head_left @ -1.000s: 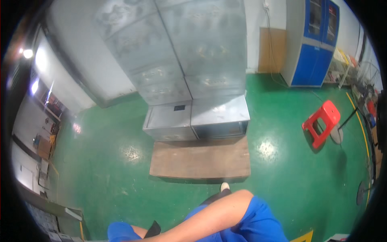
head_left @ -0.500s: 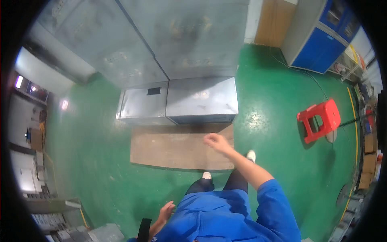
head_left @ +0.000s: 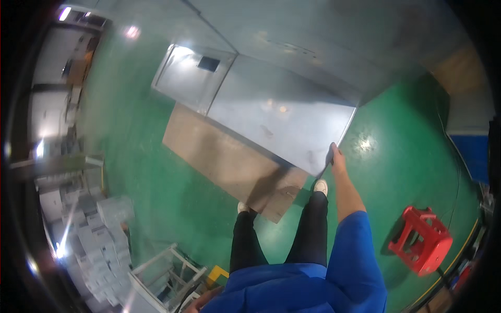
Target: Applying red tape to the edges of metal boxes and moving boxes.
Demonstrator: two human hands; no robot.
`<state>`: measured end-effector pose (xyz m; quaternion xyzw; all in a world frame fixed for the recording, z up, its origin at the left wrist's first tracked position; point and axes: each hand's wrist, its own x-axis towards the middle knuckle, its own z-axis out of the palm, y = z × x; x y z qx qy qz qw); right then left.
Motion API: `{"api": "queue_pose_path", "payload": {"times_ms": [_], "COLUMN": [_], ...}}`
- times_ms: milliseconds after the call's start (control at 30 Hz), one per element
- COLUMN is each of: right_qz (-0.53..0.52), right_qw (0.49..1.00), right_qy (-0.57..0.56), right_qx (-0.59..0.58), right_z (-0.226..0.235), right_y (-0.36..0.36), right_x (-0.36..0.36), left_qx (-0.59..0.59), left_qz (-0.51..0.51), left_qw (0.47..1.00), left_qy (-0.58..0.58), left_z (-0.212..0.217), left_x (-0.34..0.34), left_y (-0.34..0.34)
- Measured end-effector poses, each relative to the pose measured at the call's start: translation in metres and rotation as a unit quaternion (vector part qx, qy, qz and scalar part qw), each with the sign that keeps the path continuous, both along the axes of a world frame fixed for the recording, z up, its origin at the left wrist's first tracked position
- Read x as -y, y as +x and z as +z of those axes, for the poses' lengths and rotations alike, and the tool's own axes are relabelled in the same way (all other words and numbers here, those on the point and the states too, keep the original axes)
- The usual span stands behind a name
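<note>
My right hand (head_left: 337, 156) is closed on the near right edge of a large silver sheet-metal panel (head_left: 282, 115), its thumb showing along the top and its other fingers mostly hidden. The panel forms the upper face of a metal unit. To its left, across a straight seam, is a second metal section (head_left: 180, 78) with a dark rectangular opening (head_left: 209, 63). My left hand (head_left: 202, 301) shows only in part at the lower edge, beside my blue shirt; its fingers cannot be made out.
A brown board (head_left: 224, 156) lies on the green floor along the unit's near side, by my feet. Tall grey panels (head_left: 313, 31) rise behind. A red plastic stool (head_left: 421, 241) stands at right, a pale metal frame (head_left: 167, 276) and stacked grey boxes (head_left: 102, 235) at lower left.
My right hand has gone from hanging above the board to gripping the metal panel's edge. My view has turned and come closer to the unit; my left hand is now mostly out of sight.
</note>
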<state>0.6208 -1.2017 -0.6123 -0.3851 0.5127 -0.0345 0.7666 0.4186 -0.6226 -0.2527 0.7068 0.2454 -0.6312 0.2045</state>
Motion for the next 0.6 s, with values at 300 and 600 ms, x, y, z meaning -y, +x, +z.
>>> {"api": "queue_pose_path", "payload": {"times_ms": [300, 600], "right_qz": [-0.002, -0.006], "right_qw": [0.999, 0.988], "right_qy": [0.049, 0.134], "right_qx": [0.004, -0.075], "right_z": [0.005, 0.035], "right_y": [-0.004, -0.101], "right_x": [-0.026, -0.187], "left_qx": [0.127, 0.170], "left_qz": [0.083, 0.146], "left_qw": [0.985, 0.971], "left_qy": [-0.084, -0.088], "left_z": [-0.003, -0.029], "left_x": [0.126, 0.081], "left_y": [-0.013, -0.055]}}
